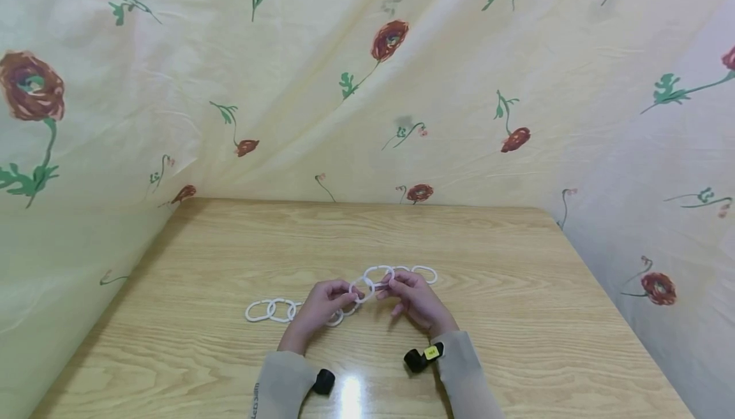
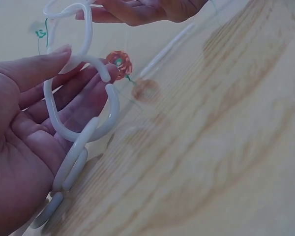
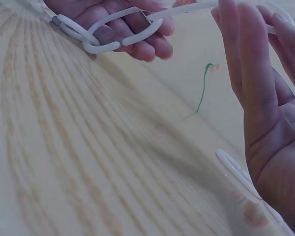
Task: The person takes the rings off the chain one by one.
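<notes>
In the head view, my left hand pinches a white plastic chain link between thumb and fingers. This link has a narrow gap in its side, seen in the left wrist view. More joined links trail from it leftward along the table, partly hidden behind the hand. My right hand holds another white link, which overlaps the left hand's link; both are raised over the table. Beyond the right hand, a further link lies on the tabletop, its neighbours partly covered by the fingers.
The wood-grain table reaches back to a flowered cloth that hangs behind and along both sides. Small black cameras sit at both wrists, over the grey sleeves. Light glares off the table between the forearms.
</notes>
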`<state>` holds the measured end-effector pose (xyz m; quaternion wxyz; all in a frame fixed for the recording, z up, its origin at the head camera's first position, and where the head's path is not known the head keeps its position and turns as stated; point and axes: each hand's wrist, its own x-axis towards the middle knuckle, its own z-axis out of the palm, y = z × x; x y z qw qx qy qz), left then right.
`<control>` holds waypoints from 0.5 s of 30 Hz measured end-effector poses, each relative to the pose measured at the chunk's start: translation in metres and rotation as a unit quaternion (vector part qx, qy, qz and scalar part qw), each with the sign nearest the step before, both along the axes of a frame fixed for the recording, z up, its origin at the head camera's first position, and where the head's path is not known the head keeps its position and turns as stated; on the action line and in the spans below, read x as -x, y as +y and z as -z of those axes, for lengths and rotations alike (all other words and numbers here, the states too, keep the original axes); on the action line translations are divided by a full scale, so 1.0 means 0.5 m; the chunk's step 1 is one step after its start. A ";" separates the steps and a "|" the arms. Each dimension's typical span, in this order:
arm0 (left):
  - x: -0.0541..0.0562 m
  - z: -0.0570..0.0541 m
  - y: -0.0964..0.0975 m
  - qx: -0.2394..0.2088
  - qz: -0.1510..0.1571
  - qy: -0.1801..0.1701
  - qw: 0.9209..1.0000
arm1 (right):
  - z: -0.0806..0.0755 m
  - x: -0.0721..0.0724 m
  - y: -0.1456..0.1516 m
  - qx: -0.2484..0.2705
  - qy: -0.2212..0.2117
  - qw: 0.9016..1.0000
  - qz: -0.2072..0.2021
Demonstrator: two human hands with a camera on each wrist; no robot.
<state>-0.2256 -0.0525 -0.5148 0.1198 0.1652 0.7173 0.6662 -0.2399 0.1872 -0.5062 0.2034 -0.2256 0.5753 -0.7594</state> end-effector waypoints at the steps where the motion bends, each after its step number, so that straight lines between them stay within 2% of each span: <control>1: 0.000 -0.001 0.000 -0.008 -0.002 -0.004 1.000 | -0.001 0.000 0.000 0.000 -0.004 1.000 0.004; 6: 0.002 -0.002 0.002 -0.028 -0.019 -0.021 0.999 | -0.001 0.000 0.000 -0.001 -0.017 1.000 0.021; 15: -0.003 -0.012 -0.001 -0.023 -0.032 -0.028 0.999 | -0.004 0.000 -0.001 -0.020 -0.028 0.998 0.044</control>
